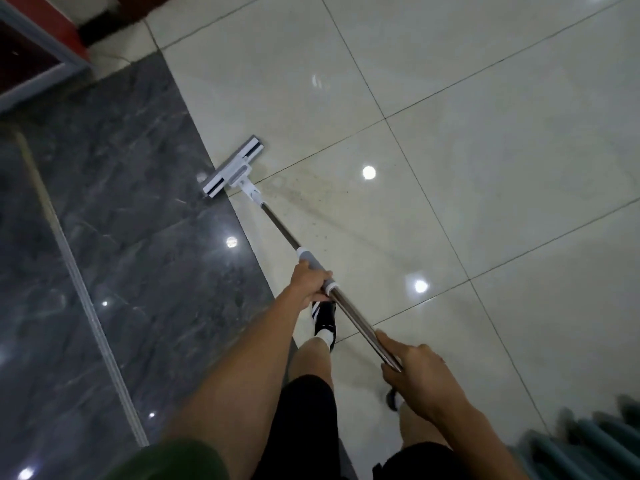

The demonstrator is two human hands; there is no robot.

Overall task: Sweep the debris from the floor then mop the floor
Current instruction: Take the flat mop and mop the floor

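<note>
Your left hand (311,282) was wrapped around the grey sleeve of the mop (277,223), and your right hand (412,372) held the steel pole higher up. Its head (232,167) lay flat at the seam where the pale tiles (485,133) met the dark marble strip (104,202). Wet glossy tile could have slipped under your shoe (325,323). Specks near the pole risked smearing. Open floor lay to the right; a red frame (41,36) closed the far left.

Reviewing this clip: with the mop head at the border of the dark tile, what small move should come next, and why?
Probably draw the mop head back along the cream tile. Dark specks and streaks lie just beside the pole, and both the left hand and right hand already grip the handle.
</note>
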